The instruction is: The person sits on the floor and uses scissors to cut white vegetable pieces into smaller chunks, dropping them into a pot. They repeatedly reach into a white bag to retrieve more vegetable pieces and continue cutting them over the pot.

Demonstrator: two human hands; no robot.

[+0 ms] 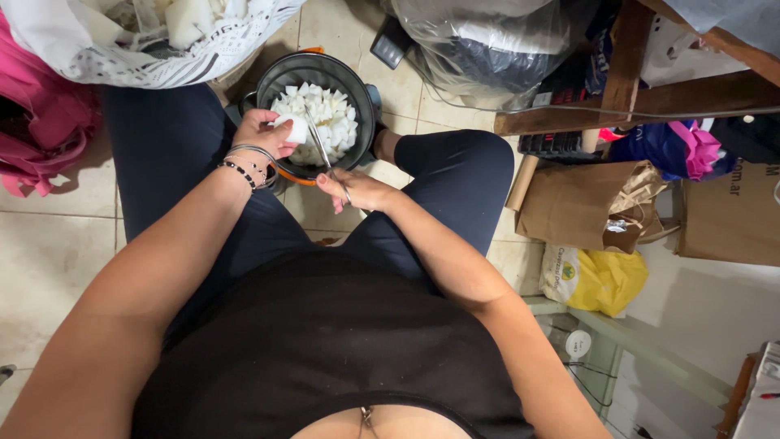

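Foam [294, 128], a small white block, sits pinched in the left hand [264, 134] right over the pot [284, 77], which stands on the tiled floor between the person's knees. That hand's fingers are curled tight round the block, thumb on top. The right hand [357, 191] is closed on the handles of scissors [325, 150], whose blades point up toward the block; how far the blades gape is too small to tell. Cut white pieces [329, 114] already fill much of the pot.

To cut well, I judge the block should stay above the pot's mouth so bits fall in, with the left fingertips kept back from the blades and the piece fed in short bites.

Round about, in this one head view: a white patterned bag [175, 57] of more white material lies just behind the pot on the left, a pink bundle [41, 122] beside it. Clear plastic sacks [479, 41] crowd the far right, near wooden boards [626, 73]. A brown paper bag [585, 203] and a yellow bag [597, 280] sit by the right knee, well apart from the hands. Nothing blocks the cutting; the bracelets [248, 167] on the left wrist hang clear of the blades.
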